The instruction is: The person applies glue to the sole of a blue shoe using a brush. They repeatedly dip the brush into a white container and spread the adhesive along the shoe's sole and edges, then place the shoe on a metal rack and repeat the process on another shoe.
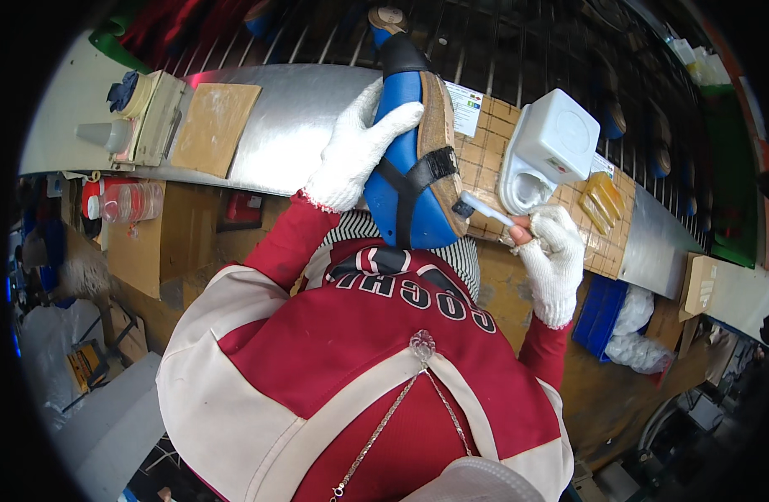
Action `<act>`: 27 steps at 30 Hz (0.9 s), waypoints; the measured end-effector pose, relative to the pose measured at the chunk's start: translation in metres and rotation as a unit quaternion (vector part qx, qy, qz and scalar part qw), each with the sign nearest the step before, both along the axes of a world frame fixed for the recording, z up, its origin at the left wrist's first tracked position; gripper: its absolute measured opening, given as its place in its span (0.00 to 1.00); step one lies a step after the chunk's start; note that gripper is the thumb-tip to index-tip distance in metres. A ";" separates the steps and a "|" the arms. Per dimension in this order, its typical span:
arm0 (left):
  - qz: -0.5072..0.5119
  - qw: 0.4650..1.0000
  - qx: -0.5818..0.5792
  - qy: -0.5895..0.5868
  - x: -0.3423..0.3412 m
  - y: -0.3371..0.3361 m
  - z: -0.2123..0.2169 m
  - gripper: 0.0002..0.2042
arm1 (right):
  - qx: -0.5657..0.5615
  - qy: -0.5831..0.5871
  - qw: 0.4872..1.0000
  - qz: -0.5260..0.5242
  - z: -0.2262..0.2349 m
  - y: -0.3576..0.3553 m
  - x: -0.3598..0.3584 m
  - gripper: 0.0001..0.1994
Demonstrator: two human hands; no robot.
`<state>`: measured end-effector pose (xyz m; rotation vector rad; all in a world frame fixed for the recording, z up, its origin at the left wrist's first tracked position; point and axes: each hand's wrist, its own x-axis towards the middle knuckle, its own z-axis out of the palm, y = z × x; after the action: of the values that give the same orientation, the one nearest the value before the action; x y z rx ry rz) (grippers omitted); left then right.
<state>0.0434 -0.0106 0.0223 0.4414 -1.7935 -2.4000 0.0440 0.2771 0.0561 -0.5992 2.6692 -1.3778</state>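
A blue shoe last [401, 105] with black straps [414, 180] around it is tilted in front of me, its brown sole side [435, 117] facing right. My left hand [351, 155], in a white knitted glove, grips the last from its left side. In my right hand [554, 259], gloved with bare fingertips showing, is a small brush with a pale handle [487, 211]. Its dark bristles are at the lower end of the sole; I cannot tell whether they touch. Just beyond the right hand stands a white plastic dispenser [560, 138] with a round open cup [531, 191].
A grid-patterned board [482, 159] lies under the dispenser, with an amber block [602, 205] beside it. On the metal counter [288, 117] a tan board [217, 125] lies at left. Behind is a rack of bars with blue lasts [615, 121]. A blue crate [600, 316] sits below right.
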 end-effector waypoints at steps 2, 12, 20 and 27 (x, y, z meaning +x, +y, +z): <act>0.001 1.000 -0.013 -0.003 0.000 0.000 0.000 0.43 | 0.050 0.067 0.996 0.013 -0.001 -0.005 -0.004 0.08; -0.017 1.000 -0.021 -0.008 0.002 0.000 -0.001 0.45 | 0.128 0.284 0.950 0.021 0.000 -0.022 -0.018 0.08; -0.038 0.998 0.045 -0.030 -0.007 -0.006 0.003 0.41 | 0.035 0.176 0.981 0.067 -0.011 -0.010 -0.028 0.10; -0.103 0.983 0.109 -0.103 -0.010 -0.004 0.009 0.37 | -0.068 0.107 0.990 0.070 -0.012 -0.004 -0.031 0.11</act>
<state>0.0332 -0.0150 0.0317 0.5715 -1.7352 -2.8041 0.0126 0.2733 0.0442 -0.9798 2.6419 -1.5451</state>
